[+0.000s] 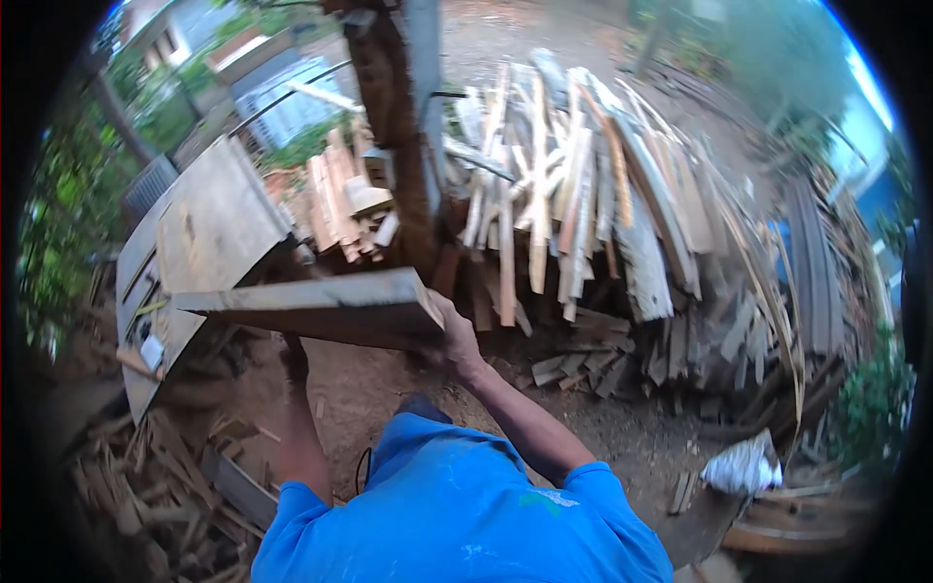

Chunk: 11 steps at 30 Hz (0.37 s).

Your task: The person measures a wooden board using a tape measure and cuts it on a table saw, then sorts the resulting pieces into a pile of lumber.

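Observation:
A thick wooden plank [321,313] is held up in front of my body, its pale edge facing up and its broad darker side toward me. My right hand [453,336] is closed around the plank's right end. Under the plank's left half is my left hand [293,356], gripping it from below; its fingers are mostly hidden by the wood. Just beyond the plank's left end, a wide grey-brown board [216,222] lies sloping on a work surface.
Long wood strips [583,185] lie heaped beyond and to the right, by an upright post [394,126]. Short cut pieces [335,199] are stacked left of the post. Scrap wood [175,486] litters the lower left ground. A whitish sack [743,464] lies at lower right.

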Tool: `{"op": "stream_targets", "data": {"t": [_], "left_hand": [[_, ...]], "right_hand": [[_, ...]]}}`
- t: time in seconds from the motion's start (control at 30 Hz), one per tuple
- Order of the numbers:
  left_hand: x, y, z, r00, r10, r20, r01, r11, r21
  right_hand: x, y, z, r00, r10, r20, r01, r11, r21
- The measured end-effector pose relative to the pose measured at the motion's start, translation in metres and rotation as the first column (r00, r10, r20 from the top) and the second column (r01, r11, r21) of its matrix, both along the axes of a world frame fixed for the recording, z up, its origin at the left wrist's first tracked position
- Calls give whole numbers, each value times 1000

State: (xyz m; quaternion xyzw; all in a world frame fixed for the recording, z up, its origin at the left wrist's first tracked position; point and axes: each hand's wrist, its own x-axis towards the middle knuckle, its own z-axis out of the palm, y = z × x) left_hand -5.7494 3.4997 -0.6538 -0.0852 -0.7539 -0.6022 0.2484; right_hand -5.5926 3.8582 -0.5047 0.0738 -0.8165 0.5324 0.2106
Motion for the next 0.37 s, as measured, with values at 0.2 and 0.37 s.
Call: {"op": "stream_targets", "data": {"t": [0.2, 0.37], "left_hand": [[82, -64, 150, 753, 427, -501, -591, 774, -228], [124, -28, 323, 743, -63, -666, -445, 697, -562]], "right_hand": [[-28, -48, 0, 973, 199, -115, -197, 980, 25], [-68, -104, 15, 918, 356, -175, -336, 933, 132]]}}
